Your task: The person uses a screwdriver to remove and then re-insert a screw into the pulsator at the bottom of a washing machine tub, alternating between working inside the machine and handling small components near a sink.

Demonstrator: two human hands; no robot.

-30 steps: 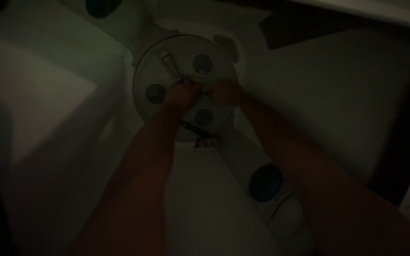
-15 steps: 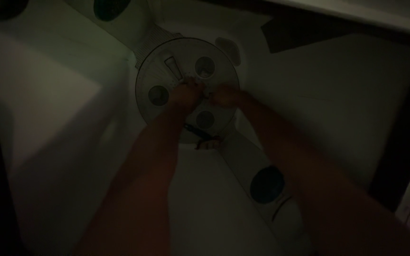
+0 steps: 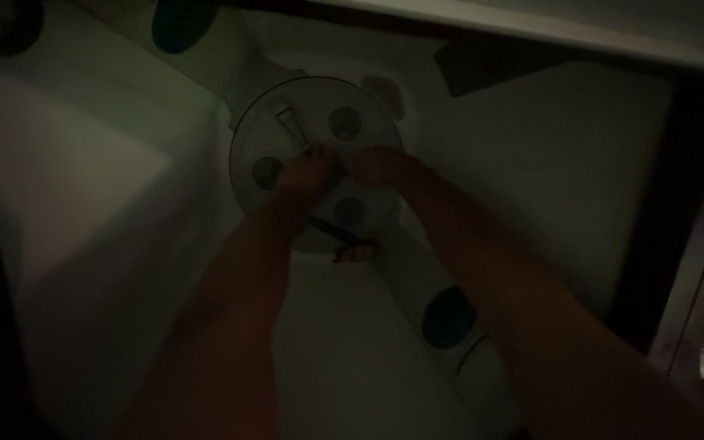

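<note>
Head view: dim and dark, looking down on 2 bare forearms reaching forward.
Surface: pale white table (image 3: pixel 107 244) spreads under and around the round disc.
Disc: round pale plastic disc (image 3: pixel 317 159) with 3 dark circular holes and 1 small tapered slot, lying at the middle of the scene.
Arms of the fitting: 2 white elongated blades with dark teal oval marks, one (image 3: pixel 450 318) running from the disc toward the viewer, one (image 3: pixel 181 24) running away from it.
Left hand: left hand (image 3: pixel 307 175) rests on the disc's centre, fingers bent; whether it grips anything cannot be told.
Right hand: right hand (image 3: pixel 380 167) touches the disc just beside the left; grip also unclear.
Small item: small dark object (image 3: pixel 352 248) at the disc's near edge, too dim to identify.
</note>
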